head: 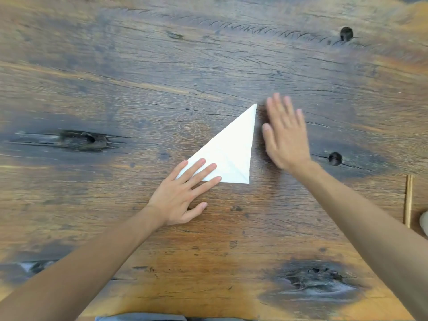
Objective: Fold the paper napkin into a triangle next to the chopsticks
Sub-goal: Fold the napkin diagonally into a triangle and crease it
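Observation:
A white paper napkin (231, 149) lies flat on the wooden table (139, 77), folded into a triangle with one tip pointing up and away. My left hand (185, 193) rests flat with its fingers spread on the napkin's lower left corner. My right hand (286, 133) is flat and blurred just right of the napkin's right edge, fingers apart, holding nothing. A pair of wooden chopsticks (408, 200) lies at the far right, well apart from the napkin.
A pale rounded object (424, 222) shows at the right edge, just beside the chopsticks. The table has dark knots and cracks. Its near edge runs along the bottom of the view.

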